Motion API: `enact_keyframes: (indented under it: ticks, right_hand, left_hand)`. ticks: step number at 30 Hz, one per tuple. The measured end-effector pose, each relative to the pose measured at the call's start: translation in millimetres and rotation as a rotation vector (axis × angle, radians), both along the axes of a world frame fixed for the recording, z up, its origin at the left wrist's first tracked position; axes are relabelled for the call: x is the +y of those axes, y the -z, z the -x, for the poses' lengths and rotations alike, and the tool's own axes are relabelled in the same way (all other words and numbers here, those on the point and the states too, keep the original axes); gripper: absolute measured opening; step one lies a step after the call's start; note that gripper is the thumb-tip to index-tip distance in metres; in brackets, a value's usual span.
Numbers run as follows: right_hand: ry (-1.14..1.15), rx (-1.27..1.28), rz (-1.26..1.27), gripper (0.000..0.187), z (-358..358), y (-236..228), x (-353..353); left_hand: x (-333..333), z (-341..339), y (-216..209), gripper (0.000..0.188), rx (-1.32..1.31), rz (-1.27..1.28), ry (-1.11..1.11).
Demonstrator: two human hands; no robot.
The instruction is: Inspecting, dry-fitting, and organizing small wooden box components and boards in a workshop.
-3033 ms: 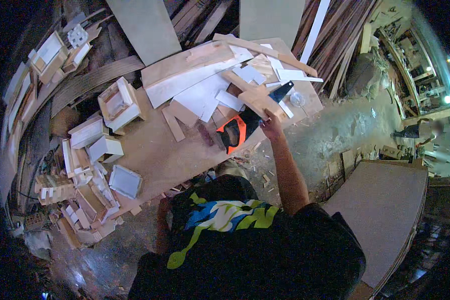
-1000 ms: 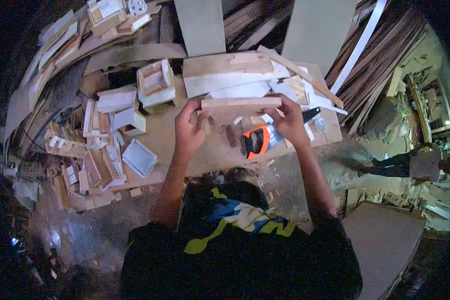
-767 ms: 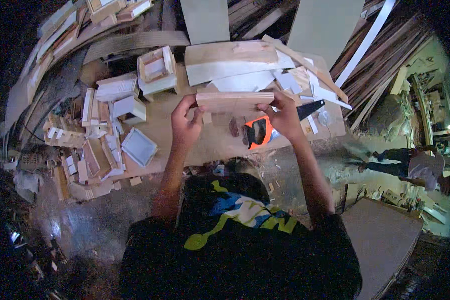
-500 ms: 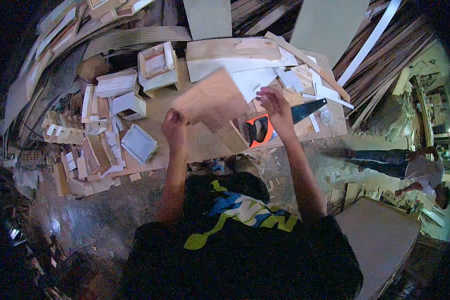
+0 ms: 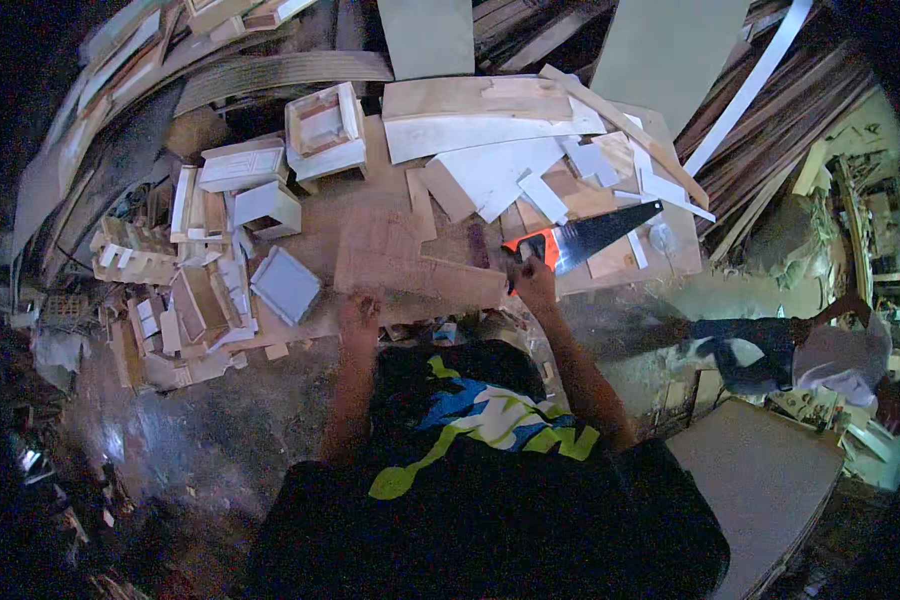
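My left hand grips the near edge of a thin brown wooden board, which looks level at the table's near side. Slight blur softens the board's outline. To the right, my right hand is closed round the handle of a hand saw with a dark blade and an orange and black grip. The blade points away to the right, over the offcuts. Between the hands, a narrow wooden strip runs along the table's near edge.
Small wooden boxes and drawer-like pieces crowd the left of the worktable. White panels and offcuts cover its far right. Long planks lean behind. Another person is at the far right, beyond a large flat panel.
My left hand has brought the board down and toward me. My right hand has come down from above the saw and closed on its handle.
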State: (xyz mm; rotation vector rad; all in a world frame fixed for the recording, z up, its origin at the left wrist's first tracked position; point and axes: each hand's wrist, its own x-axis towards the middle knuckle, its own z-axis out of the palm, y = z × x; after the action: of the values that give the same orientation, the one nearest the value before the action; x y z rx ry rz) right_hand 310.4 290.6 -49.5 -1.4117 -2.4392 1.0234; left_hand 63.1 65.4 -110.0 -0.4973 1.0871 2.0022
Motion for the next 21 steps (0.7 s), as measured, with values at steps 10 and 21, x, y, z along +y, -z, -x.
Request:
enact_keyframes:
  ticks: [10,21]
  right_hand:
    - [0.127,1.034,1.235,0.045,12,-47,-20]
    - [-0.558,0.419,-0.001,0.039,11,-163,-59]
  left_hand:
    - [24,-22,-33,0.026,0.136,-0.117,0.176]
    - [21,-10,-42,0.057,0.021,-0.493,0.541]
